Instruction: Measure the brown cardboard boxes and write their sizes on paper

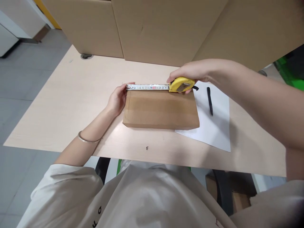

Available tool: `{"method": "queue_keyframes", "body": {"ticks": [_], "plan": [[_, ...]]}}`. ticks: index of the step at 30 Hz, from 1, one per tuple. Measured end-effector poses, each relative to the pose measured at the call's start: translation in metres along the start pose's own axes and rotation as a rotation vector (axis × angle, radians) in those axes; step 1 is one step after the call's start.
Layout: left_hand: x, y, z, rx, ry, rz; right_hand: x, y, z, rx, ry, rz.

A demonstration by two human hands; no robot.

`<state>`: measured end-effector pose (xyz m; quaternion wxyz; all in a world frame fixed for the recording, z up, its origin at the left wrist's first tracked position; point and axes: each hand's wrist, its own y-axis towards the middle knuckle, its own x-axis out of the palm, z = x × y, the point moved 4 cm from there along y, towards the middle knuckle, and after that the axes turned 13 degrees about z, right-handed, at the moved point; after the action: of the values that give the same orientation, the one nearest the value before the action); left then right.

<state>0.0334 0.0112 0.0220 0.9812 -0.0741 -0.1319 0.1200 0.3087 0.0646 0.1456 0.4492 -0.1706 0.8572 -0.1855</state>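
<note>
A flat brown cardboard box lies on the light wooden table. Along its far edge runs the white blade of a tape measure. My left hand pinches the blade's end at the box's far left corner, fingers closed. My right hand is wrapped round the yellow tape measure case near the far right corner.
A white sheet of paper lies under and to the right of the box, with a black pen on it. Large cardboard boxes stand along the back of the table. A chair is below the table's near edge.
</note>
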Motion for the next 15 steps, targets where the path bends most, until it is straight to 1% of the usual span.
{"method": "queue_keyframes", "body": {"ticks": [6,11,15], "plan": [[-0.001,0.004,-0.004,0.045,0.022,-0.067,-0.001,0.005,0.004,-0.013,-0.030,-0.013],[-0.002,0.005,-0.001,0.076,0.074,-0.044,-0.002,0.005,0.006,-0.030,-0.024,-0.036],[-0.003,0.006,0.002,0.102,0.129,-0.020,-0.002,0.013,0.009,-0.047,-0.014,-0.025]]}}
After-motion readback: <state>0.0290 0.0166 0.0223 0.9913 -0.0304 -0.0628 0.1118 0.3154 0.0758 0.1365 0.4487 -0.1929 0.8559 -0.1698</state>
